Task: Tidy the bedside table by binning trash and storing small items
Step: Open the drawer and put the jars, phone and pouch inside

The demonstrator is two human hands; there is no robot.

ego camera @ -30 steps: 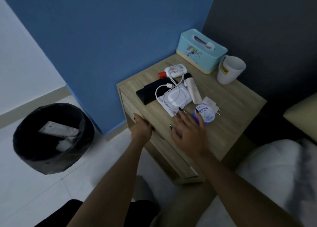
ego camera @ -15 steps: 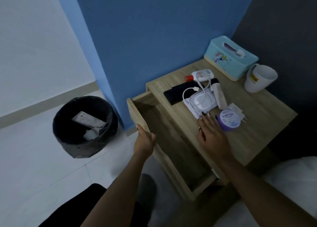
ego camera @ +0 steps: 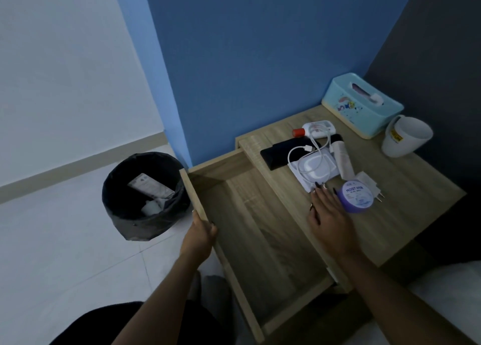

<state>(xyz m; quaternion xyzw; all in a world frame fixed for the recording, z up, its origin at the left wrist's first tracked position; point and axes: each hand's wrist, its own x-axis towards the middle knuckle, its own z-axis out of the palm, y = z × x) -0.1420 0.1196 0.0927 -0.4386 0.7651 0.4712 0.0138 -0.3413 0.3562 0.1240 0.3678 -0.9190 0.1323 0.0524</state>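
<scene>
My left hand (ego camera: 200,236) grips the front panel of the wooden drawer (ego camera: 263,240), which stands pulled far out and looks empty. My right hand (ego camera: 326,211) rests flat on the bedside table (ego camera: 406,209), fingers straight, touching a white pouch (ego camera: 316,171) with a coiled white cable (ego camera: 307,157) on it. Right beside my fingers sits a purple round jar (ego camera: 356,196). Behind lie a white plug adapter (ego camera: 369,183), a white tube (ego camera: 343,159), a black case (ego camera: 283,149) and a white bottle with a red cap (ego camera: 313,129).
A black bin (ego camera: 144,196) with packaging inside stands on the white floor left of the drawer. A teal tissue box (ego camera: 363,105) and a white mug (ego camera: 406,139) stand at the table's back right. White bedding (ego camera: 447,292) lies at the lower right.
My left hand has pulled the drawer from shut to far open. My right hand has stayed flat on the tabletop beside the purple jar. My view has shifted left.
</scene>
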